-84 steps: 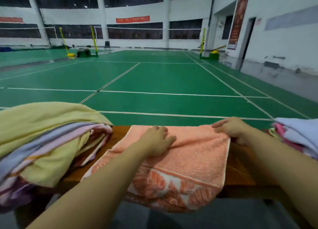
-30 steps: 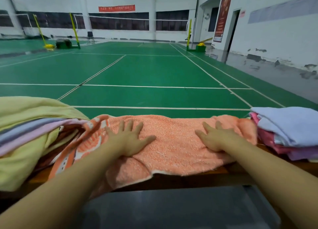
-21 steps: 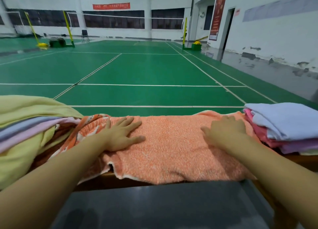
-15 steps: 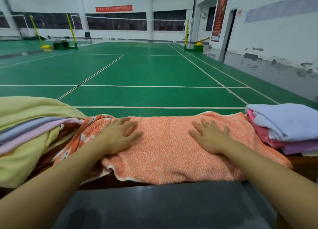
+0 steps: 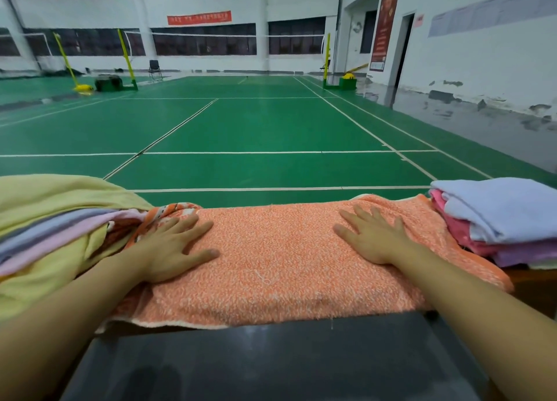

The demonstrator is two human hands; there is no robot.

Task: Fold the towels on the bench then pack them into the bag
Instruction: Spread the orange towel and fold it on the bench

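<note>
An orange towel (image 5: 277, 259) lies spread lengthwise along the wooden bench (image 5: 530, 283). My left hand (image 5: 173, 247) rests flat on its left part with fingers straight. My right hand (image 5: 372, 238) lies flat on its right part, fingers spread. To the left sits a loose heap of unfolded towels (image 5: 45, 228), yellow, lilac and pink, over the orange towel's patterned end. To the right stands a stack of folded towels (image 5: 500, 219), light blue on top, pink and purple beneath. No bag is in view.
A dark grey floor strip (image 5: 256, 361) lies below the bench's near edge. Beyond the bench stretches a green badminton court (image 5: 256, 129) with white lines, net posts and a white wall on the right.
The towel has been turned and spread lengthwise along the bench. Both hands have gone flat on it; the right hand slid a little leftward from the folded stack.
</note>
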